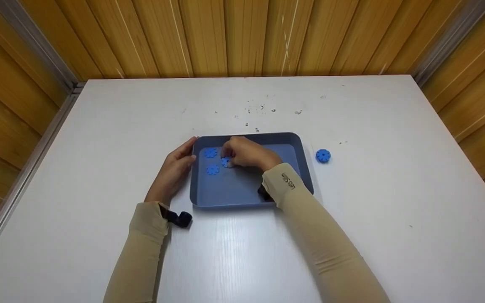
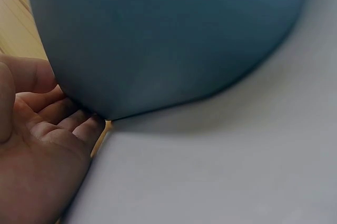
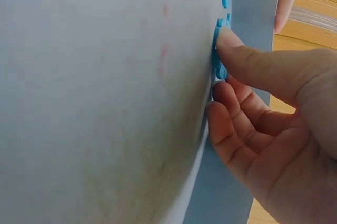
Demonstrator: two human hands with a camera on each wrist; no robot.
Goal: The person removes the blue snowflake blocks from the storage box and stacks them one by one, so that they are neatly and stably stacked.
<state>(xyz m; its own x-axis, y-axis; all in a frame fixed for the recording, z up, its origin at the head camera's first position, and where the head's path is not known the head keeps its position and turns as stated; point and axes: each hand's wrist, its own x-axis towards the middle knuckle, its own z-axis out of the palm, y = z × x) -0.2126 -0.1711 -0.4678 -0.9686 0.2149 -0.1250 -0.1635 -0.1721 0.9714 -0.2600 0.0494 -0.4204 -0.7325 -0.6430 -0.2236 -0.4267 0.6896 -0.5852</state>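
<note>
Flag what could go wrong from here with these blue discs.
The right hand pinches a blue disc close beside the far disc and the near disc in the tray, so it might nudge one of those. The left hand touches the tray's left side; an uneven push could slide the tray. The outer disc lies on the table, right of the tray, and might be overlooked.
</note>
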